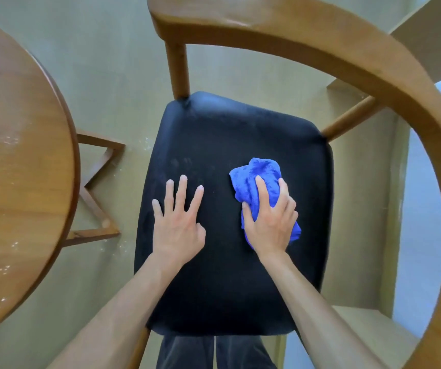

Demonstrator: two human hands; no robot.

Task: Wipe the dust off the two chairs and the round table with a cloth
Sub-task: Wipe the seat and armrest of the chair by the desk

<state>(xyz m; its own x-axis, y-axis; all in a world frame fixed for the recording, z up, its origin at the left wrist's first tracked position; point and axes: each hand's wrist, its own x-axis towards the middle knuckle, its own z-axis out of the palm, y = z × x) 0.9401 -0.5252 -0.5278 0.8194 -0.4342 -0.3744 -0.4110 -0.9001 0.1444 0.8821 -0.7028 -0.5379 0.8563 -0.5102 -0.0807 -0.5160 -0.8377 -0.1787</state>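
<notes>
A wooden chair with a curved backrest (347, 46) and a black padded seat (240, 134) stands right below me. My right hand (270, 219) grips a crumpled blue cloth (256, 177) and holds it down on the right half of the seat. My left hand (178, 222) lies flat on the left half of the seat with its fingers spread and straight. Faint smudges show on the seat above the left fingers. The round wooden table (14, 169) fills the left side of the view.
The table's wooden base (99, 182) stands on the pale floor between table and chair. A pale step or ledge (360, 323) lies at the lower right beside the chair. My dark trousers (214, 352) show below the seat's front edge.
</notes>
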